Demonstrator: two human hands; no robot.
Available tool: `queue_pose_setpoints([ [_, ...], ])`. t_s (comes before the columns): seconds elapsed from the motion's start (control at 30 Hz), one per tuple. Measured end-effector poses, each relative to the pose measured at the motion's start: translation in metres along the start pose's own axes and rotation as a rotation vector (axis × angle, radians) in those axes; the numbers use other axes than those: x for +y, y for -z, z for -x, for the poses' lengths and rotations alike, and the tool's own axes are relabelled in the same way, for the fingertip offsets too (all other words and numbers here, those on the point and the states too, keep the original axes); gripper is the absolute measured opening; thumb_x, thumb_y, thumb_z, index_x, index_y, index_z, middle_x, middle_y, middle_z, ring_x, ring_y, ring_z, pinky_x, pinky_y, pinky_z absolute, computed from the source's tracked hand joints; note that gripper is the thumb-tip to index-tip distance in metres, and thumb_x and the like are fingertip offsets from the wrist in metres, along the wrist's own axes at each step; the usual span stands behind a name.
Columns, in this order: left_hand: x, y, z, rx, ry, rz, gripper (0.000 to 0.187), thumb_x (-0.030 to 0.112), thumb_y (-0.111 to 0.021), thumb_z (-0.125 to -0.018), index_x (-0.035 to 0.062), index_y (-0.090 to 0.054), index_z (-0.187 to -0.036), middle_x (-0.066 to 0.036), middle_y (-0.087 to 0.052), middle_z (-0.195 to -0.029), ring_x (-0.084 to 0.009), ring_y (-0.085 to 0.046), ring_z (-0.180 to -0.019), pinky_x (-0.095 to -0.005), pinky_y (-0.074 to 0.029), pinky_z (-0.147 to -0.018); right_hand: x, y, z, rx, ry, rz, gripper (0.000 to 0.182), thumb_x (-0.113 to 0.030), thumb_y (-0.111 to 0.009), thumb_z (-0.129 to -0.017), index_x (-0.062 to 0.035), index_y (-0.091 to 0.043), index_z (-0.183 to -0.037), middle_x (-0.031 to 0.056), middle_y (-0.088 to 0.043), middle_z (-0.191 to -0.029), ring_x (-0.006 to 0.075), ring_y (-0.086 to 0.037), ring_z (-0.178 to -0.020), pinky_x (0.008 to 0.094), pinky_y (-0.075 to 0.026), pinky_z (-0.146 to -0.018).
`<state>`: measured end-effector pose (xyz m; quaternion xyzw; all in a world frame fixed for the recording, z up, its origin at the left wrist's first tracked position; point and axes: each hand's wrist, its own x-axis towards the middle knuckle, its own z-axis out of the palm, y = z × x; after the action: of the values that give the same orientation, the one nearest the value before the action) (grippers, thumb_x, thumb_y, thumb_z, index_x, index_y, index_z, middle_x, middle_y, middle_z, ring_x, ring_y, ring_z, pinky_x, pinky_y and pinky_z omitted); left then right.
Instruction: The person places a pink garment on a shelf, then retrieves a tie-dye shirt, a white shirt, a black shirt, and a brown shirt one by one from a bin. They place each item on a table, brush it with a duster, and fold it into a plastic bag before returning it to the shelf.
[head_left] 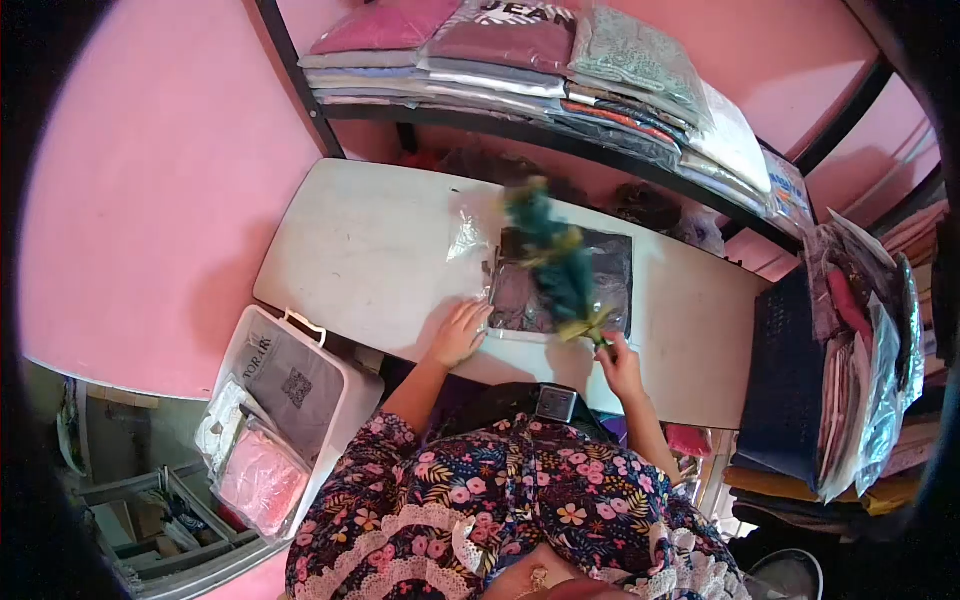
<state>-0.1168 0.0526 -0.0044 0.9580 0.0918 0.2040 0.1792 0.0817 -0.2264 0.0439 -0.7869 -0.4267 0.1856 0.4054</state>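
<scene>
My right hand (622, 368) is closed round the short handle of a green and yellow duster (560, 275), whose head is smeared by motion. The duster stretches away from me over a dark folded garment in a clear plastic bag (512, 308), covering the bag's middle in this view. My left hand (462, 333) lies on the white table with fingers stretched out, its fingertips right at the bag's lower left corner. Beyond that hand, a shiny scrap of clear plastic (465, 235) rests on the table to the left of the bag.
Bagged folded clothes (500, 45) are stacked on a black-framed shelf (500, 122) above the table's back edge. A white bin (345, 385) with packages stands at the left. On the right, a dark blue box (785, 370) adjoins the white table (370, 230), beside upright bagged garments (865, 370).
</scene>
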Motion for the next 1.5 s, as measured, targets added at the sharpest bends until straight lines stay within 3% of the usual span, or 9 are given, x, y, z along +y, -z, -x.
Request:
queue_pose_setpoints([
  [0.07, -0.004, -0.008, 0.001, -0.045, 0.057, 0.018, 0.052, 0.018, -0.061, -0.078, 0.0086, -0.047, -0.127, -0.009, -0.046, -0.131, -0.0262, -0.04, -0.124, -0.0398, -0.032, -0.104, 0.005, 0.006, -0.005, 0.191, -0.262, 0.056, 0.028, -0.014, -0.062, -0.082, -0.0094, -0.056, -0.109, 0.0184, -0.063, -0.073, 0.0332, -0.064, -0.069, 0.0388, -0.049, -0.061],
  [0.3, 0.001, -0.004, 0.004, -0.007, 0.048, 0.006, 0.047, 0.014, -0.059, -0.077, 0.0078, -0.05, -0.124, -0.008, -0.051, -0.127, -0.0244, -0.045, -0.119, -0.0383, -0.033, -0.103, -0.016, 0.0, -0.019, -0.049, 0.037, 0.286, 0.032, -0.023, -0.063, -0.08, -0.0155, -0.056, -0.11, 0.0197, -0.064, -0.078, 0.0388, -0.062, -0.072, 0.0473, -0.049, -0.063],
  [0.6, 0.005, 0.004, 0.001, -0.005, 0.047, 0.003, 0.044, 0.015, -0.058, -0.077, 0.0052, -0.053, -0.119, -0.008, -0.053, -0.124, -0.0241, -0.046, -0.118, -0.038, -0.034, -0.101, -0.037, -0.007, -0.05, 0.142, -0.173, 0.459, 0.03, -0.023, -0.06, -0.082, -0.0163, -0.053, -0.11, 0.0217, -0.063, -0.075, 0.0411, -0.061, -0.071, 0.0511, -0.049, -0.062],
  [0.8, -0.002, -0.001, 0.006, 0.017, 0.065, -0.081, 0.044, 0.015, -0.06, -0.075, 0.006, -0.055, -0.118, -0.009, -0.055, -0.12, -0.025, -0.048, -0.116, -0.0373, -0.035, -0.1, -0.034, 0.001, -0.012, -0.084, 0.02, 0.389, 0.028, -0.025, -0.059, -0.083, -0.0167, -0.054, -0.11, 0.0197, -0.063, -0.074, 0.0388, -0.062, -0.071, 0.0485, -0.049, -0.062],
  [0.87, 0.002, 0.005, 0.002, -0.022, 0.061, 0.012, 0.046, 0.013, -0.058, -0.076, 0.0068, -0.052, -0.121, -0.01, -0.053, -0.124, -0.0262, -0.046, -0.118, -0.0392, -0.033, -0.102, -0.009, 0.004, -0.001, -0.036, 0.01, 0.346, 0.028, -0.025, -0.059, -0.083, -0.0171, -0.054, -0.109, 0.0195, -0.063, -0.072, 0.0387, -0.062, -0.07, 0.0483, -0.049, -0.062],
  [0.97, 0.004, 0.007, 0.0, 0.028, 0.033, -0.003, 0.043, 0.013, -0.061, -0.074, 0.0055, -0.055, -0.116, -0.009, -0.056, -0.12, -0.0257, -0.048, -0.115, -0.038, -0.036, -0.1, 0.002, 0.018, 0.01, 0.125, -0.345, 0.251, 0.03, -0.024, -0.059, -0.083, -0.0156, -0.054, -0.111, 0.0211, -0.063, -0.074, 0.041, -0.061, -0.07, 0.0507, -0.047, -0.062],
  [1.13, 0.005, 0.008, -0.001, 0.015, 0.033, -0.015, 0.044, 0.012, -0.061, -0.074, 0.0057, -0.055, -0.117, -0.01, -0.055, -0.121, -0.0262, -0.049, -0.115, -0.0386, -0.036, -0.099, 0.011, 0.029, 0.018, 0.488, -0.366, 0.317, 0.031, -0.022, -0.058, -0.083, -0.0094, -0.053, -0.111, 0.0244, -0.062, -0.075, 0.0435, -0.06, -0.071, 0.0523, -0.046, -0.063],
  [1.33, 0.008, 0.013, -0.004, -0.016, 0.027, -0.003, 0.045, 0.012, -0.059, -0.075, 0.006, -0.054, -0.119, -0.01, -0.054, -0.122, -0.027, -0.048, -0.116, -0.0389, -0.035, -0.101, -0.02, 0.009, 0.02, 0.131, -0.126, 0.165, 0.031, -0.023, -0.06, -0.083, -0.0132, -0.053, -0.112, 0.0205, -0.063, -0.075, 0.0405, -0.061, -0.072, 0.0489, -0.048, -0.064],
  [1.5, 0.006, 0.012, -0.003, 0.001, 0.015, -0.017, 0.045, 0.011, -0.06, -0.074, 0.0062, -0.054, -0.119, -0.01, -0.055, -0.121, -0.0267, -0.049, -0.116, -0.0387, -0.035, -0.101, -0.008, 0.012, 0.025, 0.121, -0.29, 0.249, 0.029, -0.021, -0.058, -0.084, -0.0152, -0.053, -0.112, 0.0211, -0.063, -0.077, 0.041, -0.061, -0.072, 0.0496, -0.047, -0.063],
])
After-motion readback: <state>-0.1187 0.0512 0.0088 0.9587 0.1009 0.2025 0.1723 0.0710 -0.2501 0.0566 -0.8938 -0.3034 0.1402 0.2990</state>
